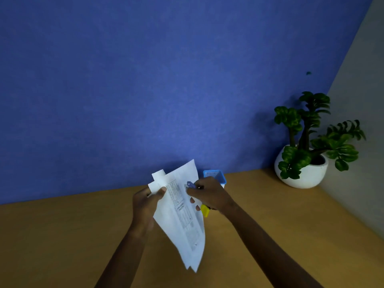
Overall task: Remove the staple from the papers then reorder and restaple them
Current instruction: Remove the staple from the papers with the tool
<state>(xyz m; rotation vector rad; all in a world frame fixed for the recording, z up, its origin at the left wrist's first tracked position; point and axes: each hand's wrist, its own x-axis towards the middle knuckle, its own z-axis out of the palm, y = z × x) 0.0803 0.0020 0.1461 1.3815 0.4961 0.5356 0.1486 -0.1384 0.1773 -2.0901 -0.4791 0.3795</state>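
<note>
A sheaf of white printed papers (182, 213) hangs in the air above the wooden desk, tilted with its lower corner pointing down. My left hand (145, 204) grips the papers at their upper left edge, thumb on the front sheet. My right hand (209, 194) holds a small blue tool (190, 185) against the papers' upper right part; whether it is a stapler or a staple remover I cannot tell. A yellow object (205, 210) shows just under my right hand, partly hidden.
A blue mesh container (216, 175) stands on the desk (62, 235) behind my right hand, against the blue wall. A green plant in a white round pot (303, 171) sits in the right back corner.
</note>
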